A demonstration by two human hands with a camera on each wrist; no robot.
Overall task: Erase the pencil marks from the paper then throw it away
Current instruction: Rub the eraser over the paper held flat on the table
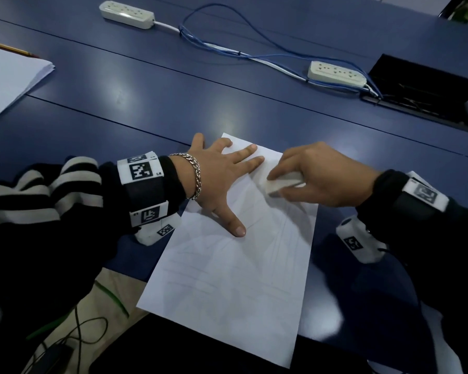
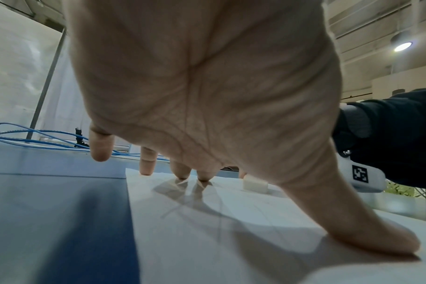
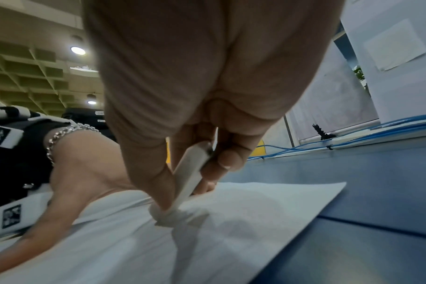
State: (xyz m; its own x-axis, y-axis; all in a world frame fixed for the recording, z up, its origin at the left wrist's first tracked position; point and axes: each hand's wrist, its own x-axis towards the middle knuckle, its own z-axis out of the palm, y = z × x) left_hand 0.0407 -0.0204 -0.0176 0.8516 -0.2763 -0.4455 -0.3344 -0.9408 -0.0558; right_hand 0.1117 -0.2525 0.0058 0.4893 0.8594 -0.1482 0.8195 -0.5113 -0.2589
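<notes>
A white sheet of paper (image 1: 233, 279) with faint pencil lines lies on the blue table, its near end hanging over the table edge. My left hand (image 1: 222, 174) lies flat on the paper's upper left part, fingers spread and thumb pressed down (image 2: 377, 240). My right hand (image 1: 316, 176) pinches a white eraser (image 1: 278, 184) between thumb and fingers. The eraser's lower end (image 3: 173, 217) presses on the paper (image 3: 243, 211) near its top, just right of my left fingertips. The eraser (image 2: 254, 185) also shows past my left palm.
A stack of white paper (image 1: 8, 76) with a pencil (image 1: 11, 48) lies at the far left. Two white power strips (image 1: 126, 13) (image 1: 335, 72) joined by blue cables (image 1: 227, 47) run across the back. An open black cable hatch (image 1: 422, 95) sits at the right.
</notes>
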